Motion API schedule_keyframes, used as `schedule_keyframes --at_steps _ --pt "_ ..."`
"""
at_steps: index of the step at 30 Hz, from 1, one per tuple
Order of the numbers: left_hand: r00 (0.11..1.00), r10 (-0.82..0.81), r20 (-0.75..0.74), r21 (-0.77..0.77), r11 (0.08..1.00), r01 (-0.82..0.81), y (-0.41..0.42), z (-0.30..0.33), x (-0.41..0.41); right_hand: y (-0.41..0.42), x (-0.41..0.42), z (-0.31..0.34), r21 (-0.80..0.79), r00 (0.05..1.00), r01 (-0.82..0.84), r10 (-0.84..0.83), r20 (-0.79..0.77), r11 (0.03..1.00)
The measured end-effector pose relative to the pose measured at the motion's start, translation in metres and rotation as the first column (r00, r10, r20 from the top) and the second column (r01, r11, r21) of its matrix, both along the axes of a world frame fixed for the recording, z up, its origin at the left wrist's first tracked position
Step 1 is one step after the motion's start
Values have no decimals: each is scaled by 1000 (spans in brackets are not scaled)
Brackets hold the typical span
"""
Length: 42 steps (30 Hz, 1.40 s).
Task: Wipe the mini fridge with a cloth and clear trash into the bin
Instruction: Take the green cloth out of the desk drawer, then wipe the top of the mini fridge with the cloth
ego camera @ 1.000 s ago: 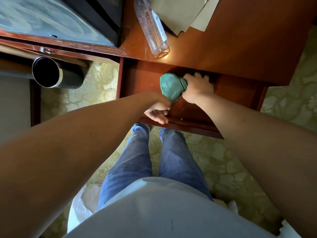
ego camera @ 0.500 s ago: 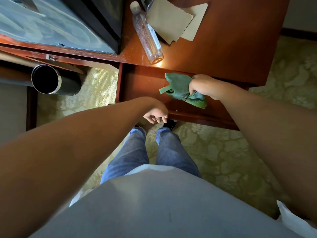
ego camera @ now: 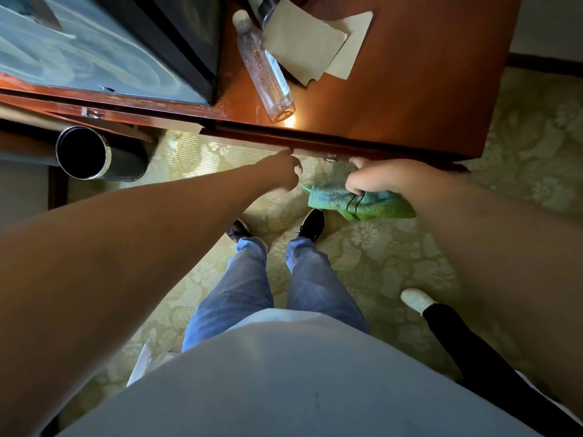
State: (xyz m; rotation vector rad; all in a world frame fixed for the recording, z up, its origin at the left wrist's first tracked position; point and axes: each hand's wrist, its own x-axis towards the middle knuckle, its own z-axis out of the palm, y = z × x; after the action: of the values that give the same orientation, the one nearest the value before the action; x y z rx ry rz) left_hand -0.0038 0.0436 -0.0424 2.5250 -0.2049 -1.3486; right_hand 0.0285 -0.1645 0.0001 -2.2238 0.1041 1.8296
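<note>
Right hand (ego camera: 375, 176) gripping green cloth (ego camera: 362, 203), wooden desk (ego camera: 410, 74), patterned green carpet (ego camera: 394, 263)

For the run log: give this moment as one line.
left hand: fingertip at wooden desk edge | right hand: grips crumpled green cloth | drawer: shut

Single head view, wide-angle, looking steeply down over torso; wooden cabinet top (ego camera: 410, 74) upper frame, carpet (ego camera: 394, 263) below, close range.

A crumpled green cloth (ego camera: 362, 203) with dark stripes hangs bunched below the bench's front edge; a black cylindrical bin (ego camera: 94, 154) lies tipped under its left end.
</note>
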Motion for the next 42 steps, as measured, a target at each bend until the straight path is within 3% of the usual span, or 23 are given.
schedule_keyframes --at_steps 4,14,19,24,29,32,35,40,42 --pt "994 98 43 1 995 -98 4 1 9 -7 3 0 -43 989 126 -122 83 991" --pt "979 191 72 -33 981 -189 2 36 20 9 16 30 63 992 87 -92 88 994" --pt "914 378 149 -179 919 -351 3 102 45 19 44 84 141 977 99 -123 175 985" --pt "827 442 347 -257 893 -369 18 191 87 31 81 161 240 923 175 -244 296 955" --pt "605 607 515 -478 789 -385 34 291 113 45 111 254 463 823 249 -438 362 851" --pt "506 599 620 -513 798 -316 41 358 122 59 129 306 606 731 251 -559 392 754" --pt "453 561 693 -491 827 -273 50 419 125 76 138 358 693 708 175 -578 405 700" --pt "397 586 706 -525 810 -261 78 493 126 109 137 430 866 657 166 -708 260 472" --pt "363 574 734 -513 819 -257 93 516 121 125 135 446 884 669 106 -690 276 456"
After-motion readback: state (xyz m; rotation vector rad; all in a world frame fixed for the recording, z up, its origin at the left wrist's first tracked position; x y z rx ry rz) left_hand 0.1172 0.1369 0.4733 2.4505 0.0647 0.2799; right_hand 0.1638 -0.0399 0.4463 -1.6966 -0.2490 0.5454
